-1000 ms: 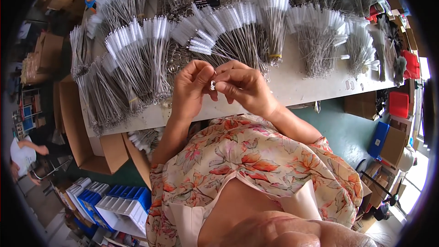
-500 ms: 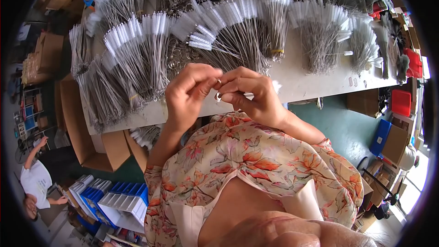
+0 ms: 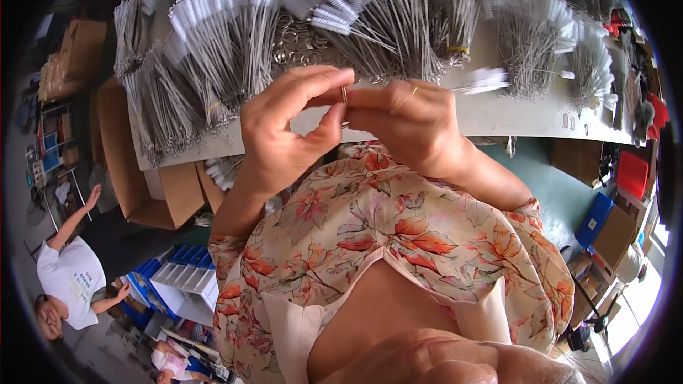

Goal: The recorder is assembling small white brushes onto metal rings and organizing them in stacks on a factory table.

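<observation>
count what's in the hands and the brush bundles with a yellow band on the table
small metal ring pinched between left hand and right hand: 1
wire brush bundles showing a yellow band: 1
total: 2

White worktable (image 3: 512, 117), cardboard boxes (image 3: 153, 192) beneath, teal floor (image 3: 548, 178), daylight at right.

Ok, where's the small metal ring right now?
In the head view, the small metal ring sits centre frame, pinched between the left hand and right hand, above the table edge, before the wire brush bundles.
</observation>
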`<action>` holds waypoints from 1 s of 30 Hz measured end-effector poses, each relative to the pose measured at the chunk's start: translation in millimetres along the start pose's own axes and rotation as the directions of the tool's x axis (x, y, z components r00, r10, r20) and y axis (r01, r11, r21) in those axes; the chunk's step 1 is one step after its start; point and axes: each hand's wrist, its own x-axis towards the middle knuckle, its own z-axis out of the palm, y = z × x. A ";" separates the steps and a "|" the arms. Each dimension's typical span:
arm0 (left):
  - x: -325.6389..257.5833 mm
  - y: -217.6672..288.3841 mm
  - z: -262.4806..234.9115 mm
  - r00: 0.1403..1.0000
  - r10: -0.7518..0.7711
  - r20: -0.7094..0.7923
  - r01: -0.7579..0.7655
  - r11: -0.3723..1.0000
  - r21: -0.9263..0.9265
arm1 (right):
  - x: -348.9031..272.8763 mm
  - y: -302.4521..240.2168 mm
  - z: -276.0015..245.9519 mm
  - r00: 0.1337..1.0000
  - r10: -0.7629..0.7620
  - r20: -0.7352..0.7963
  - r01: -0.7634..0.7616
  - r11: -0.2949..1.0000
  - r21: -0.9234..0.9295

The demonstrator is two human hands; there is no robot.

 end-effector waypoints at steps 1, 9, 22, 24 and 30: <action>-1.3 -0.9 0.1 0.983 0.164 -0.078 -0.152 0.978 0.142 | 0.6 -7.0 2.3 0.972 0.233 -0.036 -0.222 0.956 0.190; -6.3 -4.4 -4.9 0.864 0.489 -0.124 -0.385 0.797 0.465 | 25.8 -20.6 1.4 0.644 0.682 0.347 -0.637 0.225 0.738; -15.0 -11.8 -0.6 0.926 0.244 -0.289 -0.258 0.966 -0.014 | 30.2 -29.3 3.8 0.828 0.500 0.253 -0.544 0.607 0.580; -16.8 -8.6 -4.1 0.949 0.172 -0.263 -0.221 0.960 -0.169 | 28.2 -28.9 4.6 0.827 0.508 0.241 -0.542 0.605 0.583; -22.5 -8.2 -8.5 0.986 -0.132 -0.102 0.035 0.761 -0.648 | 25.6 -30.1 4.7 0.910 0.385 0.152 -0.409 0.782 0.471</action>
